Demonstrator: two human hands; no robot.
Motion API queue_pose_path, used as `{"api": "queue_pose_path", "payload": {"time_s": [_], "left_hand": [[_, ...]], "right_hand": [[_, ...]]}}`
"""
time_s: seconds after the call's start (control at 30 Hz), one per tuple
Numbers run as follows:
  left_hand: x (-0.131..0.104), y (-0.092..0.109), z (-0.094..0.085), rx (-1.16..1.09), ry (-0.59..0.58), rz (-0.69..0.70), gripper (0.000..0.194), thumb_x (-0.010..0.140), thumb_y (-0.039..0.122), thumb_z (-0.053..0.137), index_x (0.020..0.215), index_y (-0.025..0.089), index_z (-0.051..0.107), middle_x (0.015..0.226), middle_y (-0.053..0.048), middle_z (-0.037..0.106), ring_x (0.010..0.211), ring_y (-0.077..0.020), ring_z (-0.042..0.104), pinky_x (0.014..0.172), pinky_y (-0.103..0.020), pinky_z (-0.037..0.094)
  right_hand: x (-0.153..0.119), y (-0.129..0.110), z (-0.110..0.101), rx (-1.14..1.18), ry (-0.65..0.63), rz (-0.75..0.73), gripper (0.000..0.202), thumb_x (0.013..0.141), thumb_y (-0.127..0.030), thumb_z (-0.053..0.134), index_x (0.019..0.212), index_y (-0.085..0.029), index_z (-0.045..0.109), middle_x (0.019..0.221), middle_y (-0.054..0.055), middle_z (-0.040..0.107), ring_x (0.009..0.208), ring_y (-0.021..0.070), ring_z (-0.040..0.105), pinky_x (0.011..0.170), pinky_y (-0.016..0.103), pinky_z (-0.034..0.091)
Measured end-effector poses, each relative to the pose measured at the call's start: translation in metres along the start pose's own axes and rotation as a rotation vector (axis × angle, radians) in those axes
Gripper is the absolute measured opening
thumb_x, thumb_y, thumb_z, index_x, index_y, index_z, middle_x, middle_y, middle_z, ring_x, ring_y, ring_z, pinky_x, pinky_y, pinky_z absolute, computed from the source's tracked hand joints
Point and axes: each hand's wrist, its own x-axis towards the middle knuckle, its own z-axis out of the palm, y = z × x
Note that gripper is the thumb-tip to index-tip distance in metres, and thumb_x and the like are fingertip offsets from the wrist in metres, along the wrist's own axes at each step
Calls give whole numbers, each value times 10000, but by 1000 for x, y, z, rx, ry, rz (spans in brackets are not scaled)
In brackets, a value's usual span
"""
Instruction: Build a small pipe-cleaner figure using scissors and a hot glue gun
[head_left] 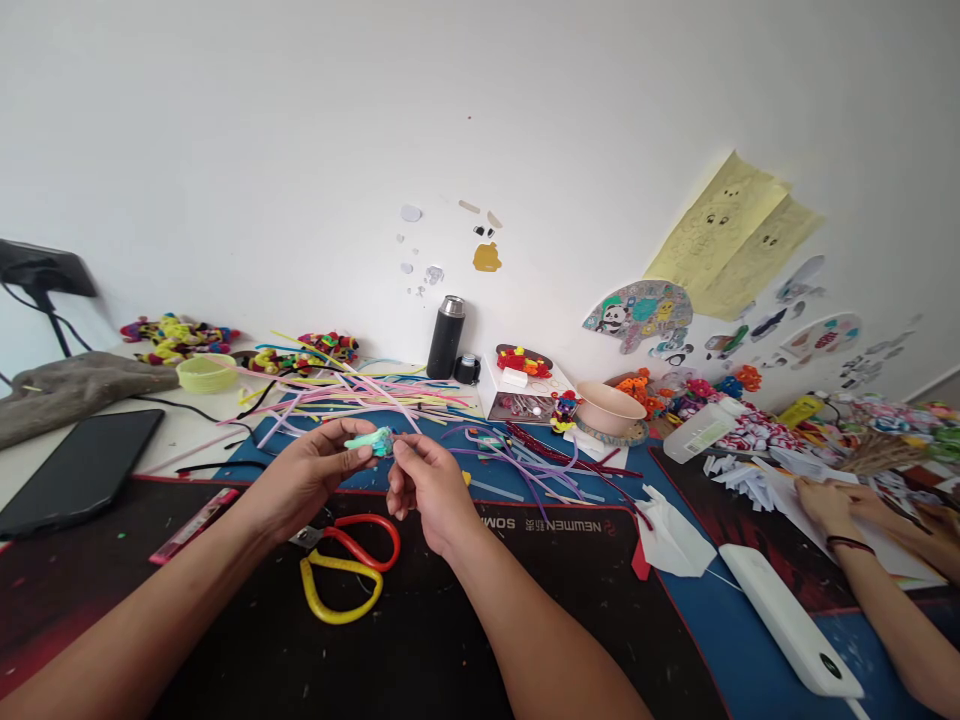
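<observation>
A small mint-green and teal fuzzy piece [381,441] is held up over the black mat. My left hand [319,470] pinches its pale end between thumb and fingers. From the right, my right hand [427,485] has thumb and forefinger pressed together at its darker end, the other fingers curled. Below my hands lie scissors with one red and one yellow handle [341,590]; their blades are partly hidden by my left hand. Behind is a loose pile of pastel pipe cleaners [367,392], with purple ones [536,462] to the right.
A black tablet [79,470] and driftwood [82,385] lie left, near a pink packet [193,525]. At the back stand a black bottle [446,340] and a bowl [611,405]. A white power bank [791,620] lies right, beside another person's hands [832,510] over paper.
</observation>
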Motion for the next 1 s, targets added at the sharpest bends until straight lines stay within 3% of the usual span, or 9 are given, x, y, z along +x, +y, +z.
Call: {"api": "queue_pose_path", "payload": {"time_s": [0.17,0.3,1.0], "left_hand": [[-2,2,3,56,-14,6,414,555,364,1076,877,231,851,853,-45,793,802,-221,721,736,-290,608],[-3,2,3,83,-22,-2,441,549,412,1078,884,239,848,848,-34,793,810,-219,714,746,-295,589],[-5,3,4,173,-68,19,443,544,428,1073,894,264,854,860,-60,805,862,-269,712,776,-344,572]], "right_hand": [[0,0,1,12,11,2,571,762,-723,833,888,-219,594,581,-68,597,412,105,558,381,206,354],[-1,-1,1,8,12,-3,574,745,-706,855,899,-218,595,578,-70,600,410,103,553,384,205,356],[-1,-2,1,14,7,-2,596,758,-734,850,869,-224,562,578,-68,595,415,102,554,382,203,366]]}}
